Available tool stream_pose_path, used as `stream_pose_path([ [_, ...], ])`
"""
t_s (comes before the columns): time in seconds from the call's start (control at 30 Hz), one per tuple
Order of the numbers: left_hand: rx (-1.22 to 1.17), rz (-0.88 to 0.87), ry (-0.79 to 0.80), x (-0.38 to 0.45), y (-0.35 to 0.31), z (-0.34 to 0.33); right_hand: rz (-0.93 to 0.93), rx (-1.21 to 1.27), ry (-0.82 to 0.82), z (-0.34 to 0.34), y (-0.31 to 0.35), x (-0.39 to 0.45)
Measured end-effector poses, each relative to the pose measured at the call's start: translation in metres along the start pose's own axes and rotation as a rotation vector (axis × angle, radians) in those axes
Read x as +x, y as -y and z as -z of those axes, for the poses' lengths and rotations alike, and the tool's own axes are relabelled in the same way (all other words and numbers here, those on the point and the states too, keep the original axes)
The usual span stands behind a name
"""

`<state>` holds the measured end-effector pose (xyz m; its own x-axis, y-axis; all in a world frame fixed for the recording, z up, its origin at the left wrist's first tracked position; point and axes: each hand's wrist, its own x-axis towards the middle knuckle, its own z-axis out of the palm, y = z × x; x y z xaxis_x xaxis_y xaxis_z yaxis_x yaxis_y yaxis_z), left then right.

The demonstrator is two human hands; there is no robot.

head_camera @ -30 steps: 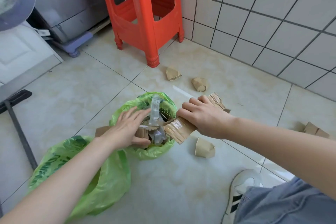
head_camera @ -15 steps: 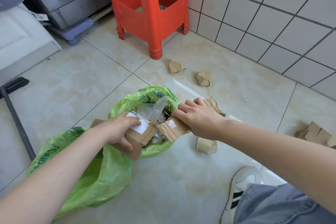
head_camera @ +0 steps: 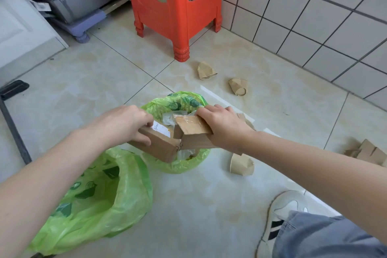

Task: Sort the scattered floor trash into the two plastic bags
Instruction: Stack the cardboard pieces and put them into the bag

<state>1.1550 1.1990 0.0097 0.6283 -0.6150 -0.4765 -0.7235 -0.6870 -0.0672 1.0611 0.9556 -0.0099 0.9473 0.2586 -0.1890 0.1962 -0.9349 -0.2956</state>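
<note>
The left hand point(head_camera: 123, 124) and right hand point(head_camera: 223, 126) each grip one end of a torn cardboard box point(head_camera: 165, 142), held over the far green bag point(head_camera: 178, 165); its long axis runs roughly 9 to 3 o'clock, sagging at the torn middle (labelled face up); it could snag the rim and tip the bag, being wider than the mouth; crushed paper cups point(head_camera: 240, 163) lie at 4 o'clock.

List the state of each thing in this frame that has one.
Left hand: grips cardboard box.
Right hand: grips cardboard box.
Cardboard box: torn, held over far bag.
Far bag: open, holding trash.
Near bag: open, slumped.
Paper cups: crushed, on floor.
</note>
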Motion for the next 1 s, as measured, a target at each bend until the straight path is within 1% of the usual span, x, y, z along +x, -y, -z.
stream_pose_path([
  [0.07,0.017,-0.019,-0.037,0.005,-0.002,0.002,0.015,0.000,-0.001,0.005,0.003,0.006],
  [0.17,0.044,-0.053,-0.111,0.013,-0.005,-0.006,0.003,0.023,0.047,0.019,0.008,0.014],
  [0.23,0.053,-0.059,-0.117,0.021,-0.010,-0.020,-0.071,0.031,0.063,0.027,0.010,0.020],
  [0.33,0.048,-0.027,-0.082,0.034,-0.020,-0.047,-0.236,0.105,0.028,0.036,0.012,0.030],
  [0.43,0.036,-0.006,-0.122,0.042,-0.037,-0.074,-0.361,0.173,0.050,0.036,0.022,0.042],
  [0.5,0.037,-0.008,-0.153,0.045,-0.049,-0.083,-0.442,0.159,0.087,0.024,0.029,0.052],
  [0.6,0.037,0.018,-0.287,0.049,-0.056,-0.092,-0.496,0.073,0.143,-0.012,0.033,0.067],
  [0.63,0.021,0.024,-0.308,0.050,-0.058,-0.092,-0.511,0.046,0.174,-0.024,0.031,0.071],
  [0.73,-0.036,0.019,-0.269,0.050,-0.068,-0.097,-0.603,0.032,0.281,-0.048,0.027,0.075],
  [0.77,-0.040,0.022,-0.258,0.050,-0.069,-0.101,-0.611,0.018,0.291,-0.052,0.026,0.076],
  [0.87,-0.117,0.016,-0.294,0.048,-0.061,-0.106,-0.601,0.008,0.257,-0.054,0.027,0.080],
  [0.93,-0.223,0.003,-0.326,0.044,-0.057,-0.098,-0.579,0.079,0.262,-0.052,0.030,0.080],
  [1.0,-0.299,0.025,-0.358,0.034,-0.055,-0.083,-0.510,0.177,0.288,-0.043,0.030,0.077],
])
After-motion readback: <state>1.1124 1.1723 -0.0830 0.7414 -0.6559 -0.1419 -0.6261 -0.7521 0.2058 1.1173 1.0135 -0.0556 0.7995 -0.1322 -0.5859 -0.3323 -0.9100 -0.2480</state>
